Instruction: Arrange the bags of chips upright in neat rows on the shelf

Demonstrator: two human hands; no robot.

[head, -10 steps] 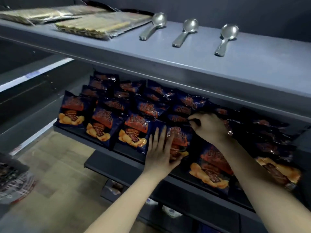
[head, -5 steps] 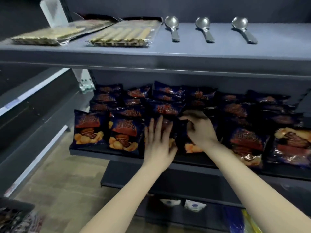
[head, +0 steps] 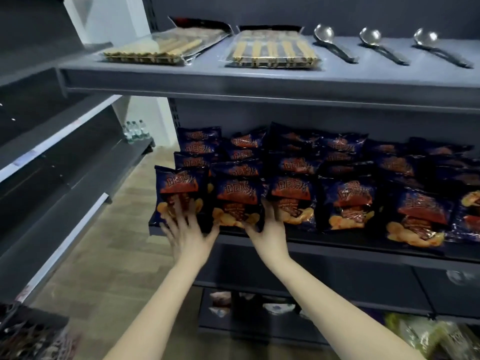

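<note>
Several dark blue chip bags with orange chips printed on them stand in rows on the middle shelf (head: 337,246). My left hand (head: 185,229) lies with spread fingers flat against the leftmost front bag (head: 179,185), at the shelf's left end. The second front bag (head: 237,198) stands upright beside it. My right hand (head: 270,229) touches that bag's lower right edge, fingers straight up in the gap to the third front bag (head: 292,196), thumb stretched under the second bag's bottom corner. Further right, the front bags (head: 418,216) lean and sit lower.
The upper shelf (head: 233,81) juts out above the bags and carries two clear packs of sticks (head: 272,51) and three metal ladles (head: 335,46). A dark shelf unit (head: 59,141) runs along the left. A basket (head: 28,336) sits at bottom left, and packaged goods (head: 426,333) at bottom right.
Both hands moved left along the front row, the left from the third bag to the leftmost, the right from a bag top down to the second bag's edge. The view shifted left.
</note>
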